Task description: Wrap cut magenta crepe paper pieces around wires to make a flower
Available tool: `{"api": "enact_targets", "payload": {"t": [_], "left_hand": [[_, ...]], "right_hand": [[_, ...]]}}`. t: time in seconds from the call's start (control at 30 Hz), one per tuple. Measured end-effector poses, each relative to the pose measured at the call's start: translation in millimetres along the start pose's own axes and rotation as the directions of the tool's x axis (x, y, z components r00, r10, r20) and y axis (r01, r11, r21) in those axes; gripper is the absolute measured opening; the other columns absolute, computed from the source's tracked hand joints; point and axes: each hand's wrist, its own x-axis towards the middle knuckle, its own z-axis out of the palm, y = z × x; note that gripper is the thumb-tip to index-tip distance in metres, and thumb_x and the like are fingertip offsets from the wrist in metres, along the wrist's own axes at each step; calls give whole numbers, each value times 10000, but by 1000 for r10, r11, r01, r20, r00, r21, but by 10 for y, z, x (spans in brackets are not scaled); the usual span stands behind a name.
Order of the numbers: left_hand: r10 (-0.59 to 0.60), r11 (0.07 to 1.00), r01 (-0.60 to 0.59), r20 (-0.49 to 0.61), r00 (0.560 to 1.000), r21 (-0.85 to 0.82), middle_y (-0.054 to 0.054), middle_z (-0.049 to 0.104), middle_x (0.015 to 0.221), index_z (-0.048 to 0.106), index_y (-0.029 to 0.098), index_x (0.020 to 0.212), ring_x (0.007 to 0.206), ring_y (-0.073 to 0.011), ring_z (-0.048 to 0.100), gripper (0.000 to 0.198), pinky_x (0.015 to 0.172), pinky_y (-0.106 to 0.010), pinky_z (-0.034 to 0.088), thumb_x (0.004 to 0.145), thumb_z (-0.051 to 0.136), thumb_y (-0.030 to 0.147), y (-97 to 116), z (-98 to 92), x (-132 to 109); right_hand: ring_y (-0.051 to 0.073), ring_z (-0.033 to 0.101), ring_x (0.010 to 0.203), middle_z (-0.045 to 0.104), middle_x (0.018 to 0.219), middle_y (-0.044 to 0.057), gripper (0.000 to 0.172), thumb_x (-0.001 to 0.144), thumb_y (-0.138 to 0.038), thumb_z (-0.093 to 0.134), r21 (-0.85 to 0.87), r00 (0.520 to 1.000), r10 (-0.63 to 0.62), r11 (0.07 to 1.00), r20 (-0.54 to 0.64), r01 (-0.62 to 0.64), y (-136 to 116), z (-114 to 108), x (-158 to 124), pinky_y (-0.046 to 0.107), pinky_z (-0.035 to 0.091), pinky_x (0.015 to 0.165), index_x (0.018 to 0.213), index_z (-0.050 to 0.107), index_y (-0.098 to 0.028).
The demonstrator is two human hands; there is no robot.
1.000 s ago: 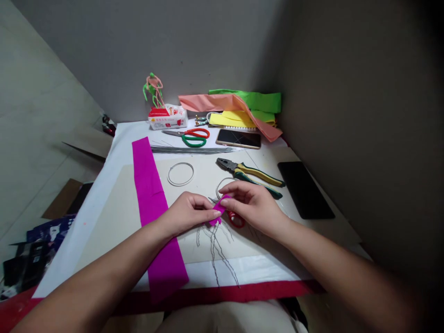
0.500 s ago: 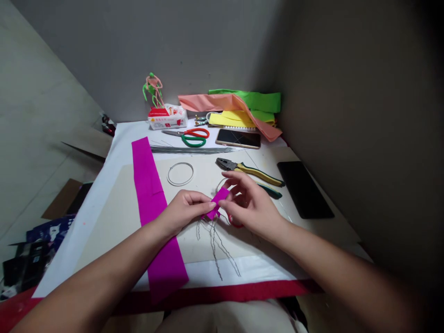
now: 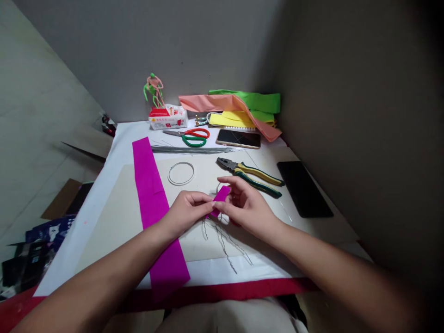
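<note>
Between my two hands is a small magenta crepe-paper strip (image 3: 221, 195), held over the table around the upper part of a twisted wire figure (image 3: 225, 245). The figure's thin wire limbs hang down below my fingers; its top is hidden. My left hand (image 3: 187, 209) is closed, thumb and forefinger pinching the paper's lower left end. With thumb against fingers, my right hand (image 3: 248, 203) pinches the same strip from the right. A bit of red (image 3: 236, 224) shows under my right hand, mostly covered. Left of my hands lies a long magenta paper band (image 3: 149, 185), partly under my left forearm.
Pliers (image 3: 253, 178) lie beyond my right hand, near a black slab (image 3: 305, 189). Farther back are a wire ring (image 3: 169, 174), a wire bundle (image 3: 187, 150), scissors (image 3: 194, 140), a phone (image 3: 238, 138), colored paper (image 3: 239, 101) and a tissue pack (image 3: 168, 121) with small figures.
My right hand has drawn in closer to the left, its thumb now nearly meeting the left thumb on the paper. The wire limbs have swung rightward.
</note>
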Motion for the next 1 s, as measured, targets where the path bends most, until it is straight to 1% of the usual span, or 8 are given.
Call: {"api": "enact_targets", "payload": {"t": [0.07,0.1,0.17,0.37,0.63,0.8,0.87,1.0], "left_hand": [[-12,1000,12,10,1000,0,-32,726,690,757,132,753,633,-116,602,138,644,-229,456,747,744,269,-6,-3,4],[-22,1000,22,17,1000,1,-36,726,689,757,129,760,626,-116,599,150,637,-230,454,747,746,279,-6,-4,5],[-49,999,49,40,998,6,-38,724,687,755,127,770,613,-111,591,169,620,-224,445,743,754,294,4,-9,2],[-101,992,89,136,986,92,-61,735,725,764,118,786,631,-111,590,220,631,-217,437,778,725,334,50,-24,-24],[-63,996,50,166,984,79,-59,739,737,772,131,797,686,-123,623,233,694,-230,458,830,672,339,18,-27,19],[-75,994,61,153,985,94,-55,752,757,767,138,794,683,-117,634,164,687,-223,467,794,707,291,24,-29,21],[-106,991,92,145,984,102,-51,758,758,765,140,794,674,-115,643,126,667,-215,472,761,734,258,35,-25,12],[-146,988,140,122,982,57,-50,764,743,763,142,832,684,-132,676,136,683,-233,502,717,759,213,58,-18,4]], "right_hand": [[93,490,562,581,710,-13,230,734,-298,718,115,999,47,992,-25,-44,-2,-12,23,233,389,511,899,623,-169],[87,485,541,588,683,-13,194,729,-310,724,154,997,70,986,-35,-64,-2,-20,31,228,377,495,804,621,-164],[79,472,507,593,638,-19,198,717,-319,738,205,993,109,974,-45,-98,1,-34,43,222,360,475,733,621,-161],[90,494,539,621,655,-3,223,718,-361,743,213,990,126,971,-63,-110,14,-55,58,223,383,494,741,662,-155],[78,494,532,619,648,-4,208,754,-348,726,190,995,83,979,-62,-70,15,-62,52,206,383,483,737,667,-150],[71,428,373,580,515,-37,201,729,-333,746,226,987,157,961,23,-158,7,-41,35,204,306,357,771,644,-165],[71,450,395,583,529,-35,195,717,-323,754,217,989,144,967,-22,-135,-4,-55,47,205,336,377,741,653,-158],[95,560,537,663,675,-1,169,744,-318,732,183,988,49,983,-145,-22,-29,-146,95,218,454,506,753,662,-164]]}}
